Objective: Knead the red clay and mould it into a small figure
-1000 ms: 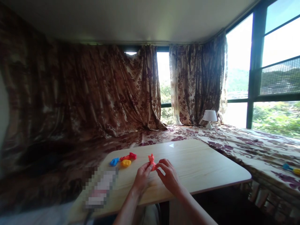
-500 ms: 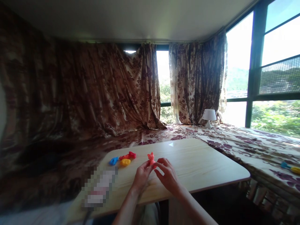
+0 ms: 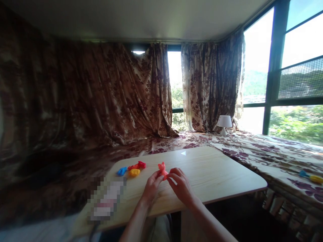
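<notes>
A small pink-red figure (image 3: 162, 166), shaped like a cat with two pointed ears and apparently made of modelling clay, stands upright just above the table. My left hand (image 3: 151, 185) grips its lower part from the left, thumb and fingers closed. From the right, my right hand (image 3: 180, 185) pinches at the figure's lower side with thumb and forefinger; any small bit between those fingertips is too small to make out. To the left on the table lie a blue lump (image 3: 121, 171), a yellow lump (image 3: 134, 172) and red lumps (image 3: 137, 165) of similar material.
The pale wooden table (image 3: 214, 171) carries a blurred-out flat object (image 3: 107, 200) at its left, with a dark cable. Beyond it, patterned cloth covers a ledge holding a white lamp (image 3: 224, 122). Blue and yellow pieces (image 3: 315, 178) lie at the far right. Curtains and windows surround.
My right fingertips have shifted slightly, from over the figure's lower front to its right side, showing more of its body. My left hand keeps its hold. The view has tilted a little.
</notes>
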`<state>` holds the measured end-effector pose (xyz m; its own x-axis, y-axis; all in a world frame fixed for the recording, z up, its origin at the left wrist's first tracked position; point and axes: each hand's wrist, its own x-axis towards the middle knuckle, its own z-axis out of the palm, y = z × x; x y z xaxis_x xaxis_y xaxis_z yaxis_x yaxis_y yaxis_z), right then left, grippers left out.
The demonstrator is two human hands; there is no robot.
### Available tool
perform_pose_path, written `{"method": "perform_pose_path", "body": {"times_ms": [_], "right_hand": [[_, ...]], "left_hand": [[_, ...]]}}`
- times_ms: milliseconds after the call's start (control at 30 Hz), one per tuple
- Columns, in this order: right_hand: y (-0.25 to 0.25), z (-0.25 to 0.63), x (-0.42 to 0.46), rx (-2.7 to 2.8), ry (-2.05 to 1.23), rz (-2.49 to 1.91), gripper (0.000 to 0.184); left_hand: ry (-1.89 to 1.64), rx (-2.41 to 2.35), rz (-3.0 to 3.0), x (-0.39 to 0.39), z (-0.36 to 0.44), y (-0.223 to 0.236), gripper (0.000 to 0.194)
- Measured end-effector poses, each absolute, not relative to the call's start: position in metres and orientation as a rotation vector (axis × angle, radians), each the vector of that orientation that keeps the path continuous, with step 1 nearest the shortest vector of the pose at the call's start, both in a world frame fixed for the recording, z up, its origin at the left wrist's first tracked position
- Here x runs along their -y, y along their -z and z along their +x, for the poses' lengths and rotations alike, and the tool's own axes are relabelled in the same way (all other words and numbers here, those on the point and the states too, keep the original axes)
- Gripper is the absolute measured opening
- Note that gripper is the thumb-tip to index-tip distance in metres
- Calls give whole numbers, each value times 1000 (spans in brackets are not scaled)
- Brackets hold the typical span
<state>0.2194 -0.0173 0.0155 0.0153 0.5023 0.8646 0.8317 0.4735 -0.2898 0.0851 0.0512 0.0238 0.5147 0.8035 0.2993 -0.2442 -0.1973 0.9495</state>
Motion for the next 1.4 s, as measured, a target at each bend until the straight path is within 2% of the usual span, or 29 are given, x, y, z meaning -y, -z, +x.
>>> {"method": "perform_pose_path", "body": {"times_ms": [300, 400, 567, 900, 1133, 1400], "right_hand": [[-17, 219, 18, 1580, 368, -1149, 14], [-15, 220, 17, 1587, 390, -1153, 20], [-14, 221, 16, 1615, 343, -1164, 14], [-18, 218, 19, 1614, 416, -1168, 23], [-15, 221, 18, 1646, 391, -1174, 17], [-18, 219, 19, 1620, 373, -1165, 20]], "left_hand": [[-1062, -522, 1495, -52, 87, -22, 38], [-1053, -540, 1495, -52, 86, -23, 38], [-1039, -516, 1516, -50, 86, -23, 37], [-1066, -527, 1489, -51, 88, -22, 39], [-1070, -543, 1491, -53, 87, -19, 40], [-1104, -572, 1515, -55, 89, -17, 35]]}}
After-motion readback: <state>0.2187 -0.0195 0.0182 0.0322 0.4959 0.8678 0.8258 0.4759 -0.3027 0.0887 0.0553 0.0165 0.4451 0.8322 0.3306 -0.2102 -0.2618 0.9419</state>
